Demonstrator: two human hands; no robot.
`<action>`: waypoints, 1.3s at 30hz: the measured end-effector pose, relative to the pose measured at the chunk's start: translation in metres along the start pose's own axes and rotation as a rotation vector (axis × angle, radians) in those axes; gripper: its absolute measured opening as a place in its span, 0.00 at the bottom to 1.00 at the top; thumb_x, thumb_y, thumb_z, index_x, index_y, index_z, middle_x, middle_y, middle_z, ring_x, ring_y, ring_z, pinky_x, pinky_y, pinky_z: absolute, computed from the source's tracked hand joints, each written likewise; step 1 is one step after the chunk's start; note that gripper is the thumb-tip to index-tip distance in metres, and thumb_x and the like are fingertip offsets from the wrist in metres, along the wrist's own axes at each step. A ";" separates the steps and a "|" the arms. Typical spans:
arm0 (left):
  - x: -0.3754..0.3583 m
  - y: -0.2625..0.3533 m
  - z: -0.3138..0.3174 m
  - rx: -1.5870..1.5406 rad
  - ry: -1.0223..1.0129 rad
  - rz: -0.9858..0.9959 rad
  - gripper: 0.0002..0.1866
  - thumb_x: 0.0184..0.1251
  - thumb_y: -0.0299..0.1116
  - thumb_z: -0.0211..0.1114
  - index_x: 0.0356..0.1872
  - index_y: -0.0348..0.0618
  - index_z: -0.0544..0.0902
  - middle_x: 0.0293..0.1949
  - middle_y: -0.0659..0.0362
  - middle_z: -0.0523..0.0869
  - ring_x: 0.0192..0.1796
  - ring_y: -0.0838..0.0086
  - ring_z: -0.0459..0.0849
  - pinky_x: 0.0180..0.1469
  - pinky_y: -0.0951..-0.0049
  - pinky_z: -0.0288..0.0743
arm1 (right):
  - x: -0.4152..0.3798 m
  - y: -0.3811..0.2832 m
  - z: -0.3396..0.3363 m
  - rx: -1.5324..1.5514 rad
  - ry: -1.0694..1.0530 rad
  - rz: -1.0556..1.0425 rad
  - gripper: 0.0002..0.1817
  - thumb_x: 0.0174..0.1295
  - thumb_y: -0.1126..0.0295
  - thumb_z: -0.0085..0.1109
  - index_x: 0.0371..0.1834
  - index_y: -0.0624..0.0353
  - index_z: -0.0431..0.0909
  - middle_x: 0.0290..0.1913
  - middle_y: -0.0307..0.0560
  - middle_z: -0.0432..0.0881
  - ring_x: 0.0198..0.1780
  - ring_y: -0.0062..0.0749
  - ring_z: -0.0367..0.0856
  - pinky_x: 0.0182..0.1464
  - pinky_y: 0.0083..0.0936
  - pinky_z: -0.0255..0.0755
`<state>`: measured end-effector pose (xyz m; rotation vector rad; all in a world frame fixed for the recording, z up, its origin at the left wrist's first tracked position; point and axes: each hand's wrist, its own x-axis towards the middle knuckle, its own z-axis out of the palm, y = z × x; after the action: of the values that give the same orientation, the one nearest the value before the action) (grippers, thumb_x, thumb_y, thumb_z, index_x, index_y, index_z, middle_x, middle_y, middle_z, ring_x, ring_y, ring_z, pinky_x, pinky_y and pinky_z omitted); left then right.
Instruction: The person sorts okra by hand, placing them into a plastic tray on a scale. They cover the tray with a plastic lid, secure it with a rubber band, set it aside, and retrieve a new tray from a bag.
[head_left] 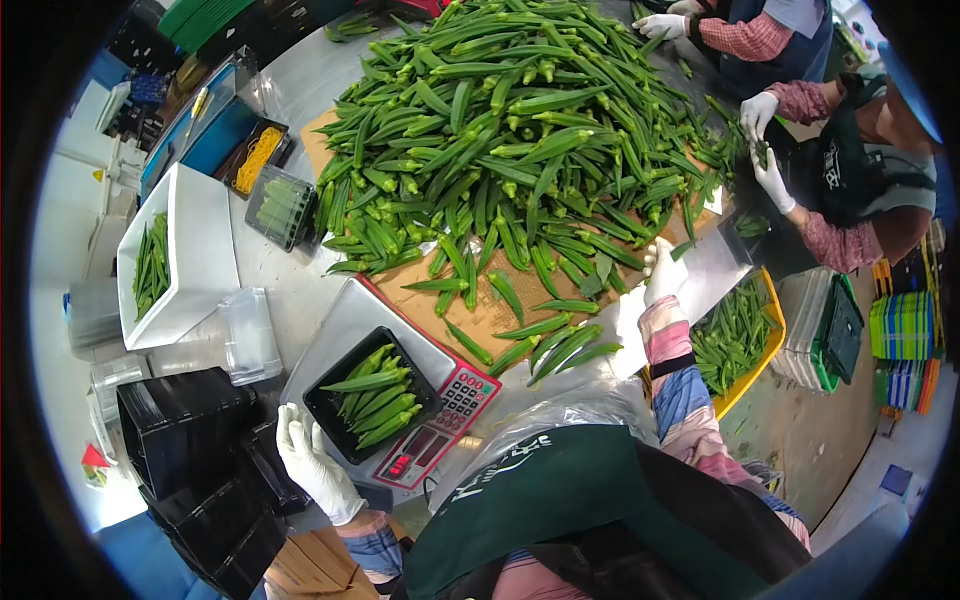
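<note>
Okra tray (372, 408) sits on the scale (440, 420); left hand (312, 462) open beside it, right hand (664, 270) reaches open toward the pile (510, 140), best picking straight pods.

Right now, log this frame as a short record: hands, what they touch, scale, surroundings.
left hand: white-gloved, open, resting beside the black tray of okra, not holding it
right hand: white-gloved, reaching to the edge of the okra pile; grip unclear
scale: red-trimmed, carries the black tray
stack of empty black trays: left of the scale
yellow crate: holds okra, on the right
co-workers' gloved hands: at the pile's far side
</note>
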<state>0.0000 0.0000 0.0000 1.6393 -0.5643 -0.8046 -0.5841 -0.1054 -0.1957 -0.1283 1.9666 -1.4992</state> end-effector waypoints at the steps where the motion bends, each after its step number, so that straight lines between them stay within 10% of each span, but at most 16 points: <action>1: 0.002 0.003 -0.001 0.003 0.001 0.005 0.24 0.80 0.38 0.58 0.70 0.40 0.72 0.66 0.55 0.79 0.68 0.68 0.77 0.69 0.65 0.66 | -0.017 -0.015 0.008 -0.089 -0.002 -0.101 0.13 0.70 0.64 0.60 0.55 0.49 0.84 0.49 0.46 0.88 0.48 0.41 0.85 0.54 0.39 0.78; 5: -0.008 0.000 0.011 -0.023 -0.007 -0.017 0.23 0.80 0.38 0.58 0.70 0.39 0.72 0.66 0.55 0.80 0.68 0.68 0.77 0.69 0.65 0.66 | -0.015 -0.039 0.018 -0.856 0.011 -0.928 0.16 0.62 0.71 0.63 0.54 0.50 0.85 0.49 0.43 0.88 0.50 0.41 0.83 0.55 0.34 0.77; 9: -0.010 0.004 0.014 -0.033 -0.022 -0.009 0.23 0.80 0.38 0.58 0.69 0.39 0.73 0.66 0.55 0.80 0.68 0.67 0.77 0.69 0.64 0.66 | -0.013 -0.052 0.037 -1.184 -0.142 -1.038 0.24 0.52 0.74 0.65 0.56 0.48 0.85 0.52 0.45 0.86 0.57 0.47 0.78 0.59 0.35 0.75; 13: -0.011 0.007 0.009 -0.014 -0.009 0.002 0.23 0.80 0.38 0.58 0.69 0.40 0.73 0.67 0.55 0.79 0.69 0.66 0.76 0.70 0.62 0.65 | -0.004 -0.060 0.031 -1.297 -0.316 -0.873 0.27 0.53 0.72 0.64 0.60 0.49 0.82 0.46 0.48 0.87 0.52 0.50 0.80 0.56 0.38 0.77; 18: -0.008 0.002 -0.007 -0.014 0.027 0.000 0.24 0.79 0.39 0.59 0.70 0.40 0.73 0.67 0.54 0.79 0.69 0.66 0.74 0.71 0.61 0.64 | -0.028 -0.082 0.007 -0.397 -0.535 -0.037 0.09 0.63 0.67 0.62 0.42 0.59 0.80 0.33 0.44 0.86 0.30 0.24 0.85 0.28 0.21 0.75; 21: -0.010 0.007 -0.003 -0.021 0.029 -0.002 0.24 0.79 0.39 0.59 0.70 0.40 0.73 0.67 0.55 0.79 0.69 0.65 0.74 0.71 0.60 0.63 | -0.059 -0.080 0.004 -0.241 -0.594 0.133 0.09 0.63 0.70 0.62 0.42 0.61 0.79 0.35 0.44 0.86 0.30 0.26 0.85 0.28 0.23 0.78; 27: -0.009 0.011 0.003 -0.021 0.003 0.009 0.25 0.79 0.40 0.59 0.70 0.39 0.72 0.67 0.55 0.79 0.69 0.65 0.75 0.72 0.60 0.63 | -0.101 -0.050 0.045 -0.366 -0.714 -0.056 0.10 0.62 0.72 0.62 0.46 0.61 0.80 0.30 0.38 0.81 0.26 0.19 0.80 0.28 0.21 0.77; 33: -0.011 0.009 -0.004 -0.033 0.020 0.003 0.25 0.79 0.40 0.59 0.70 0.39 0.72 0.67 0.55 0.79 0.68 0.66 0.75 0.71 0.62 0.64 | -0.094 -0.014 0.067 -1.229 -0.358 -0.847 0.18 0.57 0.63 0.68 0.49 0.58 0.82 0.41 0.54 0.86 0.46 0.52 0.85 0.50 0.40 0.78; 39: -0.011 0.005 -0.007 -0.056 0.011 -0.004 0.25 0.79 0.40 0.59 0.70 0.39 0.72 0.66 0.55 0.79 0.68 0.66 0.76 0.70 0.63 0.65 | -0.089 -0.045 0.065 -1.332 -0.496 -0.799 0.18 0.53 0.65 0.71 0.46 0.62 0.84 0.39 0.56 0.87 0.41 0.43 0.88 0.45 0.37 0.81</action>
<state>-0.0013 0.0119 0.0076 1.5932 -0.5264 -0.8078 -0.4927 -0.1346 -0.1259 -1.7805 2.1899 -0.1475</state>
